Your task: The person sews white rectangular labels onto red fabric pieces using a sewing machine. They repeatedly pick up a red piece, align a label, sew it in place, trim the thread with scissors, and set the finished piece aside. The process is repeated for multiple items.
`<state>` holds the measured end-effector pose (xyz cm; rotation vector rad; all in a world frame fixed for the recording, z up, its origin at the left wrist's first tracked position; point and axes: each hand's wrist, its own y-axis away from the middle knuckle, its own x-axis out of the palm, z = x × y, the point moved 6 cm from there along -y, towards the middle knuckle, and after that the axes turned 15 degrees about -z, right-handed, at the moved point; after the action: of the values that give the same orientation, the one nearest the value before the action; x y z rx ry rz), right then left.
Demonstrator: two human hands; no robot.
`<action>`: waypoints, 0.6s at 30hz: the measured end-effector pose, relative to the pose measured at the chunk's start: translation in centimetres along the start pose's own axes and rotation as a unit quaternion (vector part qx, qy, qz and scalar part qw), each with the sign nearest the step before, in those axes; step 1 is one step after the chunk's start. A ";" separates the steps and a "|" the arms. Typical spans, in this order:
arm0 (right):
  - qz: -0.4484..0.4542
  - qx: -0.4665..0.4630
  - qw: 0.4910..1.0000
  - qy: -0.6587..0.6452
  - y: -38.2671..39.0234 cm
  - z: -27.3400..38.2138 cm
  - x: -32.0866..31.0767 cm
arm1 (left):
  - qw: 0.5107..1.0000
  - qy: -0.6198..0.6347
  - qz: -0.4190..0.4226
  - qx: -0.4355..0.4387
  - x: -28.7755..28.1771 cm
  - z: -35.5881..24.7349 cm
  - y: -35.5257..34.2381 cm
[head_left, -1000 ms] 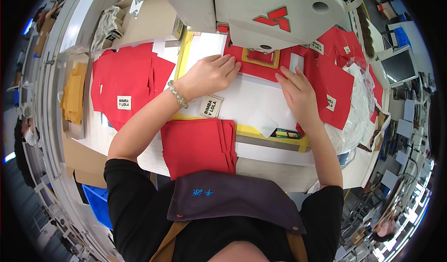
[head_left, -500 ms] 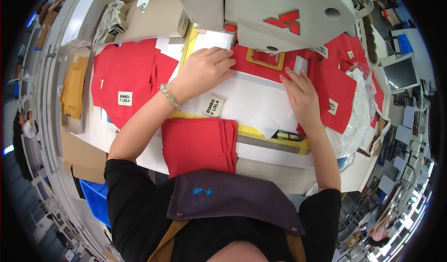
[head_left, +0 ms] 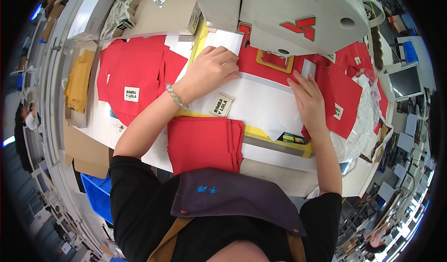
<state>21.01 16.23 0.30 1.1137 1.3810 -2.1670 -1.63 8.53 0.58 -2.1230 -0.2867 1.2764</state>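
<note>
Under the sewing machine (head_left: 298, 15), red fabric (head_left: 253, 64) lies beneath both flattened palms: left hand (head_left: 212, 71) and right hand (head_left: 307, 101) press it, gripping nothing.

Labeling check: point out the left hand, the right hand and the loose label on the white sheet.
left hand (head_left: 212, 71), head view, back of the hand.
right hand (head_left: 308, 101), head view, back of the hand.
loose label (head_left: 221, 105), head view, middle of its face.
</note>
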 end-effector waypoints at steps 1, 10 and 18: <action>0.001 0.001 1.000 0.001 0.0 0.0 0.0 | 1.000 0.000 0.000 0.002 0.0 -0.1 0.0; -0.030 0.090 0.993 -0.064 -1.1 -0.8 -0.2 | 1.000 -0.008 -0.001 -0.017 0.2 -0.4 -0.9; -0.039 0.187 0.976 -0.102 -2.2 -2.1 0.2 | 0.983 -0.155 0.028 0.099 3.0 -0.4 -1.6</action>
<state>20.36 19.17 1.02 0.9313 0.9683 -2.5884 0.44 11.04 -0.39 -1.7760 -0.2214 1.6004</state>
